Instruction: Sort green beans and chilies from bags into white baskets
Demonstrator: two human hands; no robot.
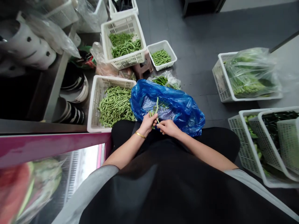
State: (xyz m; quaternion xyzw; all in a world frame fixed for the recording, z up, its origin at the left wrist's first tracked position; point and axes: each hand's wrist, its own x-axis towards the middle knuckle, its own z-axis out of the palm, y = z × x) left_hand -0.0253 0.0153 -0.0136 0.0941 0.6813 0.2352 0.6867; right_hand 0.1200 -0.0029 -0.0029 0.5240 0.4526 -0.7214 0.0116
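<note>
My left hand [148, 123] is closed around a few green beans [157, 104], one of which sticks up above the fingers. Close beside it, my right hand [168, 128] pinches the lower end of a bean between thumb and fingers. Both hands are over the near edge of a blue plastic bag [187, 107], which lies spread open in front of my lap. Small green bits show on the bag's inner lining. To the left, a white basket [95, 102] holds a heap of loose green beans [116, 107].
A small white basket [173, 61] of cut beans and a larger white basket [126, 64] of greens stand ahead. Beyond the bag lies a clear bag of green peppers [161, 81]. Baskets with bagged leafy vegetables [251, 74] line the right; a metal shelf [56, 84] borders the left.
</note>
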